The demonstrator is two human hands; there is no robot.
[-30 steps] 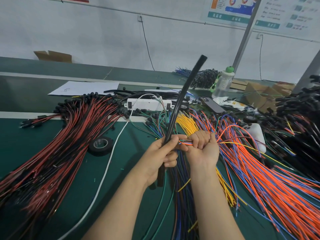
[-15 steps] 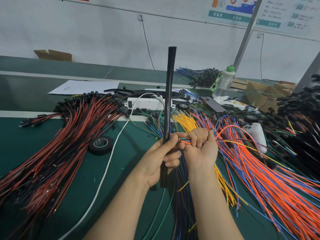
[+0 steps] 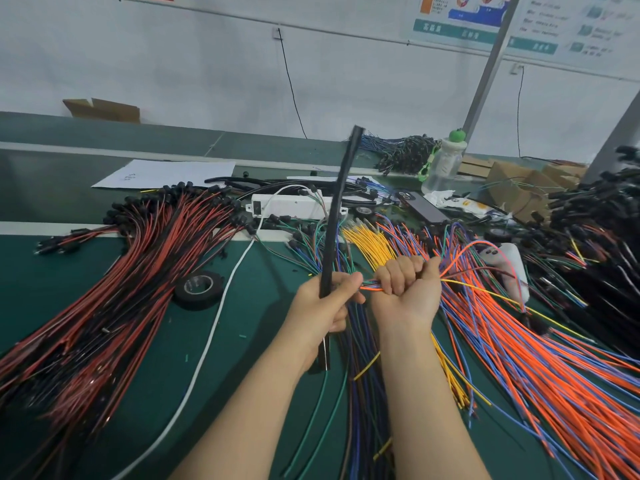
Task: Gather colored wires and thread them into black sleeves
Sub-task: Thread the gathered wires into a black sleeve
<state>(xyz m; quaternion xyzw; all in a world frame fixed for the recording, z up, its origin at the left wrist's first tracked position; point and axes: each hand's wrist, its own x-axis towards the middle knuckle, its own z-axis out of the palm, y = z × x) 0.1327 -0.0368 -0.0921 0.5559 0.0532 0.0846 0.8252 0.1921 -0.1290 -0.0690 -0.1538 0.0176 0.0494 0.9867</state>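
Observation:
My left hand [image 3: 323, 306] grips a long black sleeve [image 3: 336, 209] near its lower end; the sleeve stands almost upright, leaning slightly right, its top blurred. My right hand [image 3: 407, 292] is fisted around a small bundle of colored wires [image 3: 369, 285], whose short ends poke left toward my left thumb. The rest of that bundle trails right over the pile. The two hands are nearly touching above the green table [image 3: 263, 341].
Red-and-black wires [image 3: 114, 306] fan across the left. Orange and blue wires [image 3: 519, 358] cover the right, yellow ones [image 3: 370, 244] lie behind my hands. A black tape roll [image 3: 198, 287], white power strip [image 3: 294, 206], white cable [image 3: 207, 344] and bottle [image 3: 443, 164] are nearby.
The sleeve's top swung left to upright, then tipped back slightly right and lower. Both hands stayed together at about the same spot.

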